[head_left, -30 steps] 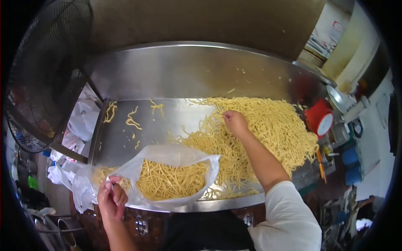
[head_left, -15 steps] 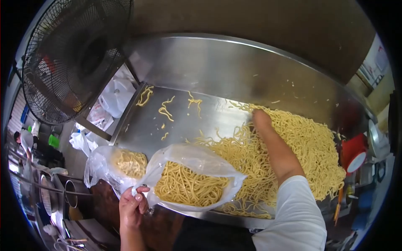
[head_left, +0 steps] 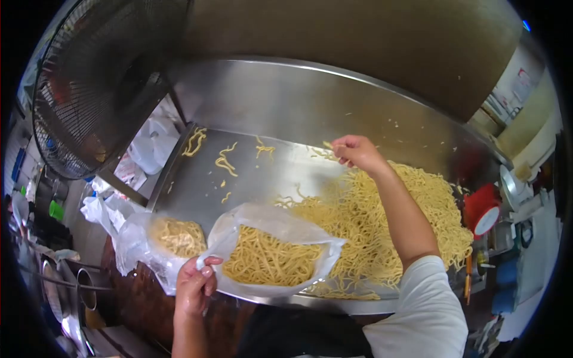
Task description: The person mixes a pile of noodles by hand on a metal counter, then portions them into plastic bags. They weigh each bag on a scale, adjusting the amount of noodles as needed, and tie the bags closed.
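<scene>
My left hand (head_left: 196, 286) grips the left edge of an open plastic bag (head_left: 280, 218) filled with yellow noodles (head_left: 268, 256). Above the back of the steel tray, my right hand (head_left: 353, 151) pinches a few noodle strands between its fingertips. Below and right of it spreads a large heap of loose noodles (head_left: 430, 209), reaching from the bag to the tray's right side. Another plastic bag with noodles (head_left: 179, 237) lies left of the open one.
The steel tray (head_left: 191, 185) has stray strands at its left and a raised back wall (head_left: 286, 95). A large fan (head_left: 107, 83) stands at upper left. At the right are a red container (head_left: 482, 209) and a metal bowl (head_left: 508, 181).
My right hand has risen off the noodles, up and slightly left, with strands now visible in its fingers. My left hand still holds the bag. The whole view has shifted slightly.
</scene>
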Demonstrator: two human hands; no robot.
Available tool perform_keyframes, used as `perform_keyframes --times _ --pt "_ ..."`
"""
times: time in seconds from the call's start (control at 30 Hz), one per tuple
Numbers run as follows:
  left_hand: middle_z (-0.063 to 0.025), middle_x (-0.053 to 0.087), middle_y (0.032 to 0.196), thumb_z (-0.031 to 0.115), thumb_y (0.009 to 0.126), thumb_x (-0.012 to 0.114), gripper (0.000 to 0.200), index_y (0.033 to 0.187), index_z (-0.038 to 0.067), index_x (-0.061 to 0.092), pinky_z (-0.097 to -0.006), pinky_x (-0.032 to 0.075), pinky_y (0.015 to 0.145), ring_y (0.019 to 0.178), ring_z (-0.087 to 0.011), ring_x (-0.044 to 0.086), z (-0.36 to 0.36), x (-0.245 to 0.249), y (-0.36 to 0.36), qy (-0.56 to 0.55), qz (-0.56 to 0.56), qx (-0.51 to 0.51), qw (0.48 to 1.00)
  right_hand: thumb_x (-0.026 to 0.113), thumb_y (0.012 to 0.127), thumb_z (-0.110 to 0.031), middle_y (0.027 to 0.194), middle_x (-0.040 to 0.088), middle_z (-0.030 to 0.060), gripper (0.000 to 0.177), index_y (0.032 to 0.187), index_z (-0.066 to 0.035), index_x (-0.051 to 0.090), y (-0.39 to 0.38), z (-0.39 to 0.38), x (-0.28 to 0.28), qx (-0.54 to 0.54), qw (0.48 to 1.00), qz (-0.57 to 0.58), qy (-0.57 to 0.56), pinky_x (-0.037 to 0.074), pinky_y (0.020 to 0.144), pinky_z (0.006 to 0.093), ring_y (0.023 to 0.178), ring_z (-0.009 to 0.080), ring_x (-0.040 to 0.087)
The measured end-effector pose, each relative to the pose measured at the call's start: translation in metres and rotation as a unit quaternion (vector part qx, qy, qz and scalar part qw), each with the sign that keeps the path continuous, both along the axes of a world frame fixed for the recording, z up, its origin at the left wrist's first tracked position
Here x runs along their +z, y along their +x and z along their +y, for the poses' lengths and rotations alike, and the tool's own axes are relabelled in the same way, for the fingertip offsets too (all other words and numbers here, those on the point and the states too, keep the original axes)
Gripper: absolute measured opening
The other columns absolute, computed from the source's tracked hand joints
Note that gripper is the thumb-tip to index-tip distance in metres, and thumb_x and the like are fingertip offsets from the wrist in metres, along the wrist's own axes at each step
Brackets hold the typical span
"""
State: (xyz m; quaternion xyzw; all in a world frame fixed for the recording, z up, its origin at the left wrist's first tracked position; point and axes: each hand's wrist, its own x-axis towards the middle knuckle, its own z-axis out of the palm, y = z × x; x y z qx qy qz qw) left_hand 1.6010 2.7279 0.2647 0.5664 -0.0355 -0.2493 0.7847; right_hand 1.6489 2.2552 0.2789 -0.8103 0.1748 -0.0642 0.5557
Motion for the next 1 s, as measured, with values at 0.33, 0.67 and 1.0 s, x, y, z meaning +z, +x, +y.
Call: perform_keyframes --times 0.33,0.67,1.0 --pt "0.0019 0.046 0.055 0.016 0.085 0.061 0.028 0.105 -0.004 0.063 -0.0211 0.027 0.045 0.045 -0.0063 0.037 0.004 -0.005 0.000 0.007 0.010 -0.061 0.998 0.070 0.085 -0.030 0.100 0.069 0.0123 0.053 0.125 0.001 0.056 0.131 0.147 -0.026 0.034 0.987 -0.124 0.095 0.052 0.077 0.0320 0.090 0.0197 0.065" --pt "0.0006 0.048 0.055 0.018 0.083 0.065 0.030 0.102 -0.005 0.063 -0.0215 0.027 0.042 0.043 -0.0066 0.037 0.005 -0.018 0.007 -0.002 0.014 -0.021 1.000 0.067 0.078 -0.017 0.072 0.070 0.0074 0.013 0.083 -0.006 0.072 0.054 -0.098 -0.145 -0.272 0.960 -0.067 0.009 0.050 0.058 0.0345 0.057 0.0194 0.061" --pt "0.0004 0.047 0.053 0.022 0.084 0.066 0.032 0.102 -0.004 0.064 -0.0221 0.029 0.042 0.042 -0.0071 0.038 -0.009 -0.007 0.006 0.086 0.021 -0.014 0.996 0.053 0.084 -0.018 0.105 0.067 0.0181 0.026 0.100 -0.006 0.070 0.008 -0.091 -0.196 -0.109 0.827 0.286 -0.471 0.052 0.083 0.0451 0.102 0.0329 0.064"
